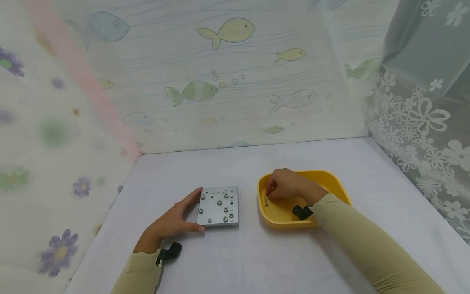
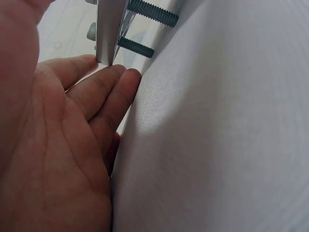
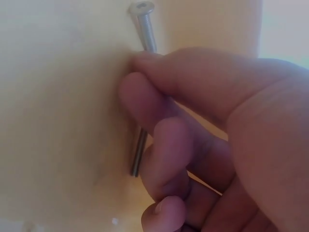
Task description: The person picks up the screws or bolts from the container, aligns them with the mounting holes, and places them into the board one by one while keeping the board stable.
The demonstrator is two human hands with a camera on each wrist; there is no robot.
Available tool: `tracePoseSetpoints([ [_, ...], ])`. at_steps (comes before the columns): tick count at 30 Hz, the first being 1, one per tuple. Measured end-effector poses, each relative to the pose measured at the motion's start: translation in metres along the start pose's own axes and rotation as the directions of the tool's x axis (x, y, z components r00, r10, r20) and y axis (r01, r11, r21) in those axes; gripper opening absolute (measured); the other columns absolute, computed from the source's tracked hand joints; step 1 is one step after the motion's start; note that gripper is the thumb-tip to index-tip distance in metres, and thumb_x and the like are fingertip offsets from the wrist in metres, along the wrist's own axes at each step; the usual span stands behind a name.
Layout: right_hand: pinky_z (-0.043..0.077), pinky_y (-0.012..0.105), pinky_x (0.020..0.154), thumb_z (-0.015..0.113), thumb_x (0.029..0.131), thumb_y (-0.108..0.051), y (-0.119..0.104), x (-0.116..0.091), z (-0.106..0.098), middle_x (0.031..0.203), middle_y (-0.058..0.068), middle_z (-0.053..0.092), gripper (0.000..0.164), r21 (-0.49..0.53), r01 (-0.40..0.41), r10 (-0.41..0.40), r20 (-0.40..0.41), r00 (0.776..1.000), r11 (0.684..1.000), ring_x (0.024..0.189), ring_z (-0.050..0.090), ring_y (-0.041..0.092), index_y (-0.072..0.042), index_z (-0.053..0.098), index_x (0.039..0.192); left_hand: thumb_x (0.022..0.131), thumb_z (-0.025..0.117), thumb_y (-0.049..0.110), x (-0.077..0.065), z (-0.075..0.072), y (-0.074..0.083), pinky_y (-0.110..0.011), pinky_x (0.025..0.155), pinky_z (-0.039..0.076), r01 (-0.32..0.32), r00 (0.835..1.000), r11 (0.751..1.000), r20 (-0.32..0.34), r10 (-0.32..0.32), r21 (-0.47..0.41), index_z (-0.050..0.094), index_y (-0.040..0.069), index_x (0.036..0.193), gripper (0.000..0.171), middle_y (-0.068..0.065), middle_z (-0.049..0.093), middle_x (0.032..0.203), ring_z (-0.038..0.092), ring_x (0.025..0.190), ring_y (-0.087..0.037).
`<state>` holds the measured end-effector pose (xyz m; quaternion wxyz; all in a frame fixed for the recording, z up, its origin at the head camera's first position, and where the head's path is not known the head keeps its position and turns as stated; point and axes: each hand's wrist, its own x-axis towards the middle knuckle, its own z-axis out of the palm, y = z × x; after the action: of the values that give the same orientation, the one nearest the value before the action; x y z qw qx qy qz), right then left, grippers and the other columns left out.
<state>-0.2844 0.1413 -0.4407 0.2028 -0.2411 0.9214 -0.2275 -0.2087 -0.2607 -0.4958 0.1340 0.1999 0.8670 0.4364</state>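
Evidently, a slim metal bolt (image 1: 266,201) is pinched at the fingertips of the right hand (image 1: 288,183), inside the left end of a yellow tray (image 1: 282,224). In the right wrist view, a pale bolt head and a dark threaded end are seen on opposite sides of the fingers; whether 1 bolt or 2 are shown cannot be told, and the exact contact is hidden. Such a bolt can be expected to be light, stiff and hard to damage, though apt to roll; it is probably best held by the shank just under the head, with the thread left free.

To the left of the tray, apart from it, a metal plate (image 1: 213,212) with holes and screws is held at its left side by the left hand (image 1: 170,223), thumb and fingertips being set at 2 corners. In the left wrist view, 2 threaded shafts (image 2: 154,12) are seen jutting from its underside, by which it seems to be raised. It should be rigid and fairly heavy, so a hold by its edges seems safest.

Below, a smooth white table covering (image 1: 242,257) is spread. Behind, a fish-printed sheet (image 1: 242,73) is hung, with a flower-printed sheet (image 1: 47,163) at the left and a lacy curtain (image 1: 422,61) at the right.
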Motion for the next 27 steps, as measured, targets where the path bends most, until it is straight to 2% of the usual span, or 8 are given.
tracePoseSetpoints([
  [6, 0.054, 0.029, 0.076, 0.078, 0.089, -0.017, -0.004, -0.002, -0.003, 0.091, -0.006, 0.071, 0.006, -0.019, -0.024, 0.024, 0.012, 1.0, 1.0, 0.081, 0.061, 0.016, -0.021, 0.081, 0.093, 0.068, 0.097, 0.042, 0.0, 0.0, -0.001, -0.064, 0.127, 0.007, 0.004, 1.0, 1.0, 0.003, -0.004, 0.002, 0.017, 0.026, 0.167, 0.128, 0.002, 0.039, 0.165, 0.022, 0.159, -0.027],
  [12, 0.054, 0.03, 0.078, 0.078, 0.089, -0.021, -0.01, -0.005, -0.009, 0.092, -0.007, 0.071, 0.004, -0.047, -0.003, 0.001, -0.036, 0.999, 0.999, 0.084, 0.061, 0.016, -0.021, 0.08, 0.093, 0.068, 0.097, 0.043, 0.0, -0.001, -0.002, -0.064, 0.127, 0.007, 0.003, 1.0, 1.0, 0.002, -0.003, 0.006, 0.018, 0.026, 0.167, 0.128, 0.002, 0.039, 0.165, 0.023, 0.159, -0.027],
  [18, 0.054, 0.03, 0.075, 0.079, 0.09, -0.027, -0.015, -0.011, -0.017, 0.086, -0.007, 0.072, 0.004, 0.042, 0.022, -0.017, -0.112, 0.994, 0.999, 0.08, 0.062, 0.016, -0.023, 0.078, 0.091, 0.068, 0.097, 0.042, 0.001, 0.0, -0.001, -0.065, 0.126, 0.007, -0.004, 1.0, 1.0, -0.001, 0.004, 0.008, 0.018, 0.025, 0.167, 0.128, 0.001, 0.04, 0.164, 0.022, 0.159, -0.028],
  [27, 0.057, 0.032, 0.068, 0.077, 0.092, -0.025, -0.024, -0.017, -0.021, 0.08, 0.001, 0.072, 0.005, 0.185, 0.094, -0.058, -0.189, 0.98, 0.978, 0.071, 0.063, 0.018, -0.02, 0.078, 0.093, 0.068, 0.097, 0.042, 0.001, 0.0, 0.001, -0.065, 0.126, 0.007, 0.0, 1.0, 1.0, -0.001, 0.0, -0.002, 0.018, 0.026, 0.167, 0.128, 0.0, 0.039, 0.165, 0.023, 0.159, -0.029],
])
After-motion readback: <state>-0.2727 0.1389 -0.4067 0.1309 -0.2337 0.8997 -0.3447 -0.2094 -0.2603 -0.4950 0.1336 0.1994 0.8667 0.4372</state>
